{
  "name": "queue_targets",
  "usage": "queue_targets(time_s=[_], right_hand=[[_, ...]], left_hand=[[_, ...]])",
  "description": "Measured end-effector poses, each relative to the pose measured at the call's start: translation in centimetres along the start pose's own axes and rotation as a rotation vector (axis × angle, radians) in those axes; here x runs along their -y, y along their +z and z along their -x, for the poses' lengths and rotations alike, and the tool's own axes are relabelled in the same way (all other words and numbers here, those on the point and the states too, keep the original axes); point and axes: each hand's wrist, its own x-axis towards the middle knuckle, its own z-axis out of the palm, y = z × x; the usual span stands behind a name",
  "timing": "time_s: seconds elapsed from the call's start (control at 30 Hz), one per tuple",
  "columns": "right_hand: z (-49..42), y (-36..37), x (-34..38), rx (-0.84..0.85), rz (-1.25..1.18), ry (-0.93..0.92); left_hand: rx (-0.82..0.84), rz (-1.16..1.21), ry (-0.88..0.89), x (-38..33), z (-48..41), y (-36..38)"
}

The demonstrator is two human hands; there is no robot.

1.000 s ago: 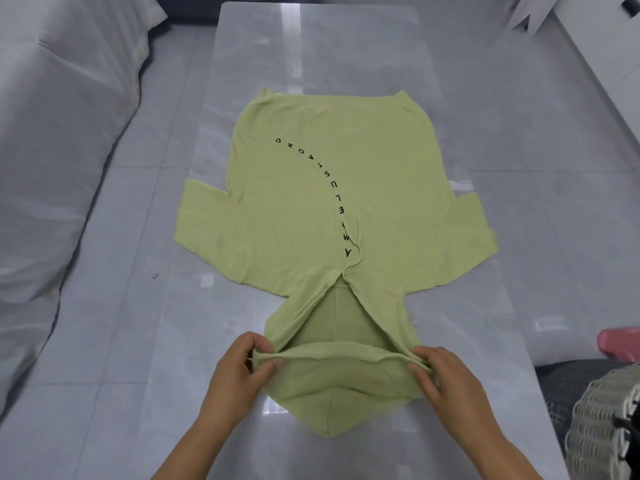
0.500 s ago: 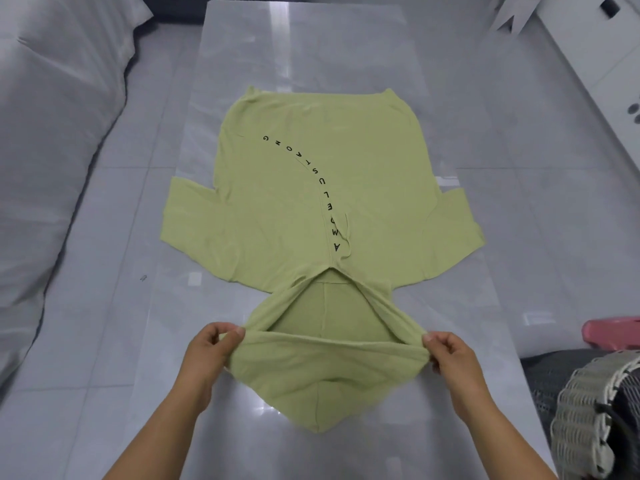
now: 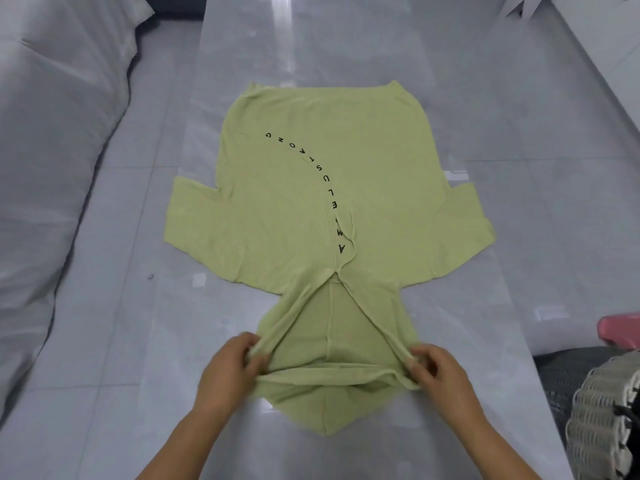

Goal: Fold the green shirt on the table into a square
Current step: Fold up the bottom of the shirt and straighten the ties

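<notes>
Your left hand [image 3: 227,374] and right hand [image 3: 441,375] sit at 6 o'clock, well apart. Each is curled and pinching one end of the hood [image 3: 329,337] opening, left at the 7 o'clock corner, right at the 5 o'clock corner, so the rim is stretched between them. The hood lies open, tip towards you. The green shirt [image 3: 311,202] is spread flat along the middle of the glossy table [image 3: 311,46]: hem at 12, one sleeve [image 3: 194,220] at 9, the other sleeve [image 3: 460,230] at 3, curved lettering [image 3: 322,178] and a loose drawstring [image 3: 351,237] near centre. By my read you're in prep, squaring the hood; no body fold is made yet. Next: flatten the hood, flip it towards 12 onto the body, keep both corners level, tuck the drawstring in so it doesn't lump. Off-table: woven basket [image 3: 602,420] at 5, pink object [image 3: 620,330] at 4, white bedding [image 3: 52,168] at 9.
</notes>
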Motion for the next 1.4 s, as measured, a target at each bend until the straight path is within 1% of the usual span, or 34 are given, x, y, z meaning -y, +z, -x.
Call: queue_targets(time_s=[0.03, 0.07, 0.1, 0.13, 0.2, 0.23, 0.3, 0.4, 0.47, 0.53, 0.57, 0.6, 0.63, 0.67, 0.7, 0.77, 0.8, 0.83, 0.87, 0.9, 0.97, 1.0, 1.07, 1.1, 1.13, 1.2, 1.27, 1.33, 1.4], right_hand=[[0.5, -0.2, 0.0, -0.108, -0.045, -0.054], [1.1, -0.3, 0.3, -0.178, -0.063, -0.151], [1.7, 0.0, 0.7, -0.175, -0.045, -0.277], [2.5, 0.8, 1.0, -0.119, 0.007, -0.395], [4.2, 3.4, 0.9, -0.011, 0.182, -0.575], [4.8, 5.0, 0.4, -0.003, 0.26, -0.644], [5.1, 7.4, -0.4, 0.003, 0.38, -0.702], [4.4, 8.8, -0.7, -0.048, 0.44, -0.689], [4.1, 8.8, -0.6, -0.043, 0.434, -0.685], [4.2, 8.6, -0.8, 0.028, 0.373, -0.713], [4.3, 8.4, -1.0, 0.069, 0.321, -0.706], [4.5, 7.9, -1.0, 0.099, 0.262, -0.665], [4.7, 7.7, -1.4, 0.102, 0.188, -0.582], [5.2, 7.4, -1.5, 0.079, 0.099, -0.439], [5.7, 7.4, -1.4, 0.045, -0.018, -0.258], [6.2, 7.8, -0.7, -0.05, -0.245, 0.13], [6.3, 8.2, -0.4, -0.074, -0.312, 0.299], [6.2, 8.6, 0.0, -0.091, -0.356, 0.41], [6.0, 9.0, 0.2, -0.113, -0.399, 0.468], [5.7, 9.4, 0.2, -0.129, -0.441, 0.499], [5.6, 9.8, 0.7, -0.09, -0.49, 0.509], [5.9, 9.9, 0.8, -0.064, -0.527, 0.516], [7.3, 9.8, 0.5, -0.027, -0.674, 0.591], [8.4, 9.6, -0.1, -0.004, -0.732, 0.639], [9.4, 9.5, -1.0, 0.03, -0.75, 0.691], [11.4, 9.2, -2.7, 0.087, -0.745, 0.771], [12.3, 9.1, -3.5, 0.081, -0.692, 0.758], [11.9, 9.2, -3.2, 0.033, -0.672, 0.703], [11.5, 9.3, -2.7, -0.007, -0.64, 0.646]], left_hand=[[-0.132, 0.094, -0.027, 0.5, 0.5, -0.2], [-0.263, 0.151, 0.007, 0.7, 1.0, -0.4], [-0.34, 0.152, 0.108, 0.7, 1.7, -0.4], [-0.343, 0.13, 0.236, 0.5, 2.6, 0.1], [-0.184, 0.099, 0.431, 0.4, 4.7, 2.3], [-0.11, 0.039, 0.528, 0.9, 5.7, 3.9], [-0.069, -0.097, 0.676, 2.6, 6.5, 7.1], [-0.069, -0.197, 0.654, 3.3, 5.7, 9.1], [-0.051, -0.232, 0.645, 3.1, 5.4, 9.0], [-0.001, -0.164, 0.6, 3.4, 5.4, 9.1], [0.039, -0.084, 0.542, 3.5, 5.6, 9.0], [0.07, 0.018, 0.455, 3.7, 5.8, 8.7], [0.092, 0.123, 0.359, 3.8, 6.1, 8.6], [0.094, 0.239, 0.25, 3.6, 6.9, 8.4], [0.031, 0.371, 0.104, 3.3, 7.6, 8.6], [-0.16, 0.633, -0.286, 2.1, 8.7, 9.4], [-0.209, 0.737, -0.471, 1.5, 8.7, 9.9], [-0.222, 0.816, -0.598, 0.8, 8.5, 10.1], [-0.218, 0.876, -0.666, 0.3, 8.1, 10.3], [-0.194, 0.93, -0.706, -0.3, 7.6, 10.2], [-0.151, 1.079, -0.744, -1.2, 6.9, 10.1], [-0.123, 1.164, -0.74, -1.7, 7.0, 9.9], [-0.047, 1.335, -0.728, -1.9, 8.5, 9.5], [-0.018, 1.343, -0.736, -1.1, 9.5, 9.6], [0.011, 1.304, -0.764, -0.2, 10.6, 9.8], [0.047, 1.237, -0.816, 1.6, 12.5, 10.3], [0.06, 1.237, -0.808, 2.3, 13.2, 10.7], [0.042, 1.246, -0.804, 1.8, 13.1, 10.7], [0.03, 1.201, -0.795, 1.6, 13.2, 10.8]])
